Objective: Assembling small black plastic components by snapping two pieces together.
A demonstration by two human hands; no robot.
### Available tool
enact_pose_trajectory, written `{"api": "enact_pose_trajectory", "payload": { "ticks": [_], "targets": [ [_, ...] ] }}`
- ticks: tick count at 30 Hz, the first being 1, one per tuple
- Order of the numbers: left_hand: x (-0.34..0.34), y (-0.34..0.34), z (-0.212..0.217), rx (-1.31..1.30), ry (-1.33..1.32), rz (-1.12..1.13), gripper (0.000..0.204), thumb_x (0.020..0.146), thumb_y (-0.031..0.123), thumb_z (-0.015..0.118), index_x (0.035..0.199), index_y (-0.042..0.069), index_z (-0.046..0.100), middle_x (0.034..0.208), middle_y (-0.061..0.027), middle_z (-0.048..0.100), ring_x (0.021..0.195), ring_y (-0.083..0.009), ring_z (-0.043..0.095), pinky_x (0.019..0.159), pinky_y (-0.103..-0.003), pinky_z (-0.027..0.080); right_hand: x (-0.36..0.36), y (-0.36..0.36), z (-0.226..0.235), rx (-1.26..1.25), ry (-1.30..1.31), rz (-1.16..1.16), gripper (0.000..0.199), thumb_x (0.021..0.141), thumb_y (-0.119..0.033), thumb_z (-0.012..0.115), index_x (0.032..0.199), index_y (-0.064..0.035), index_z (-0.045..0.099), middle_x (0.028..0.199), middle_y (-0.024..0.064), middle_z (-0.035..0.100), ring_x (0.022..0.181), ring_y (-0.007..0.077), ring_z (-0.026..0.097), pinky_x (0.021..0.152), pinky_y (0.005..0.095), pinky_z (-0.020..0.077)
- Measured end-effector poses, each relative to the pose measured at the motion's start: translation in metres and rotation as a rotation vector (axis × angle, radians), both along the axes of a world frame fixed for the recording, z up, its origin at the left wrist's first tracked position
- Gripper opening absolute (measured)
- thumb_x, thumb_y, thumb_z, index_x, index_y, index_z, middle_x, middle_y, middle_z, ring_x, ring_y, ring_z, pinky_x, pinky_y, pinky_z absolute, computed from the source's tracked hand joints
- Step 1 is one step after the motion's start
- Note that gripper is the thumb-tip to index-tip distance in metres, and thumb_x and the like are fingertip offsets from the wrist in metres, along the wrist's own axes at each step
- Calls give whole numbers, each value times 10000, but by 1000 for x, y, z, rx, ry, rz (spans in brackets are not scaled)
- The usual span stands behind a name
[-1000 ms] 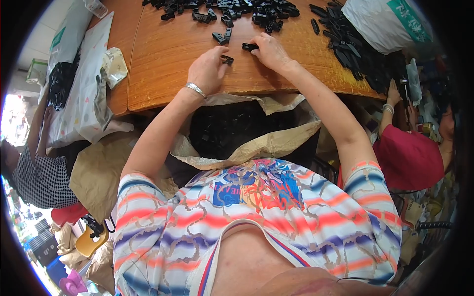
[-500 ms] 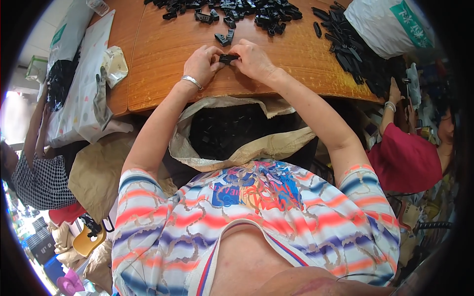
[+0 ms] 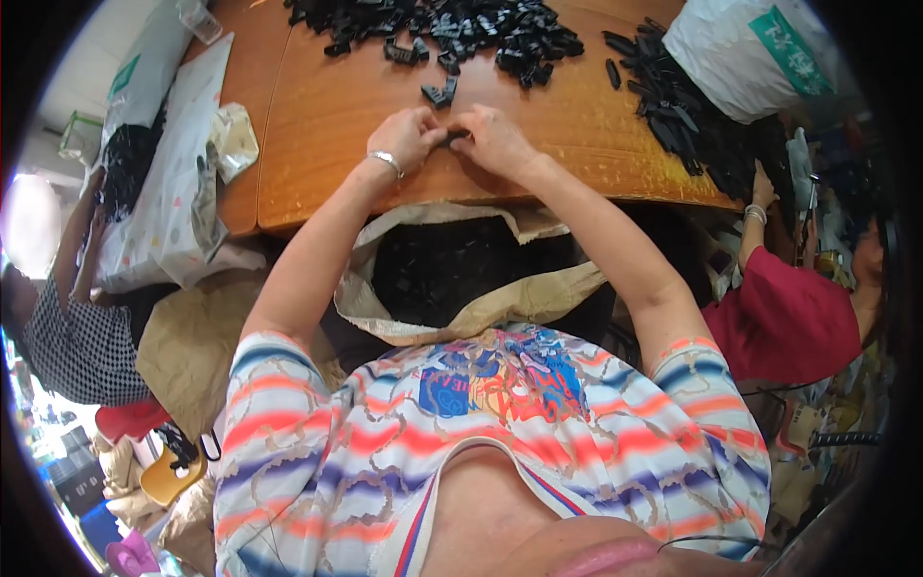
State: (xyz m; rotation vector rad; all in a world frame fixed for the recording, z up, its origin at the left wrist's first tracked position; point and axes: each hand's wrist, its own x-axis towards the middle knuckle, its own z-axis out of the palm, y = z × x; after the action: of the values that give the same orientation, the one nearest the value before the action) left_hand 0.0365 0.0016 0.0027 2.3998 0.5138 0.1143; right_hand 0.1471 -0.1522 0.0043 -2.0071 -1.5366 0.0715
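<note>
Both hands (image 3: 452, 139) on one black part (image 3: 456, 134)

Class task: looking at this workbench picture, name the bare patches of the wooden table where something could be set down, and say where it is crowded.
Bare wood lies on the brown wooden table left of the left hand, and right of the right hand up to the strip of black plastic clips. The far edge is crowded by a heap of small black plastic parts.
</note>
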Motion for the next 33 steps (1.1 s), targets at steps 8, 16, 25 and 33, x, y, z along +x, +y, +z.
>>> {"api": "enact_pose_trajectory", "payload": {
  "ticks": [8, 16, 25, 33],
  "targets": [
    [-30, -11, 15, -111, -257, -14, 288, 853, 313, 668, 900, 29, 682, 771, -116, 679, 697, -229, 651, 657, -331, 510, -89, -100, 28, -60, 114, 210, 205, 742, -157, 721, 909, -55, 662, 894, 135, 597, 873, 320, 614, 746, 416, 503],
    [9, -1, 6, 453, -375, 32, 348, 769, 67, 677, 1101, 136, 596, 1125, -101, 551, 1069, -299, 529, 886, -388, 482, -26, -102, 37, 99, 225, -18, 129, 792, -162, 665, 828, -40, 686, 831, 141, 668, 796, 311, 645, 718, 402, 514],
    [21, 15, 12, 433, -300, -77, 213, 783, 172, 715, 920, 81, 580, 941, -89, 609, 945, -273, 582, 780, -382, 489, 91, -16, 22, -122, -84, -535, 278, 810, -267, 695, 995, -64, 653, 913, 175, 688, 896, 338, 666, 754, 439, 529],
    [8, 7, 6, 293, -171, 124, 242, 820, 290, 679, 815, 49, 658, 873, -147, 654, 861, -322, 625, 763, -418, 493, 104, 12, 4, -209, -220, -580, 197, 832, -130, 553, 987, -19, 605, 989, 228, 660, 921, 376, 657, 777, 471, 528]
  ]
}}
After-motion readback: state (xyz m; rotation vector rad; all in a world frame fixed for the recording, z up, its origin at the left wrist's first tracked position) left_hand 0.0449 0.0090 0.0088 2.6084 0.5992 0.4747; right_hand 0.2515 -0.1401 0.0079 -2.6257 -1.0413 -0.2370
